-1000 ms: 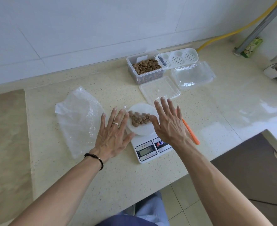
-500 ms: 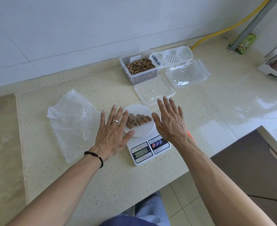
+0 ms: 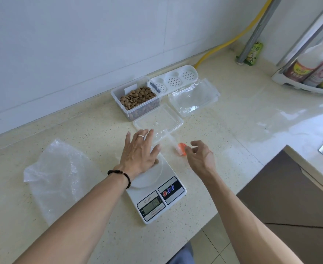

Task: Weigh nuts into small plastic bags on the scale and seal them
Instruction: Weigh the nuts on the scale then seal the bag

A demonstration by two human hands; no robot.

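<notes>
Nuts (image 3: 156, 161) on scale (image 3: 173, 173) under flat left hand (image 3: 139, 152); right hand (image 3: 199, 156) beside.

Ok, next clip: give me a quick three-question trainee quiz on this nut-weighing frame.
1. True or false: the left hand lies flat over the nuts on the scale.
2. Which thing is the right hand nearest? A) the nut box B) the orange tool C) the bubble wrap
3. Fill in: the box's clear lid lies on the counter just ____ the scale, on the wall side.

Key: 1 true; 2 B; 3 behind.
</notes>
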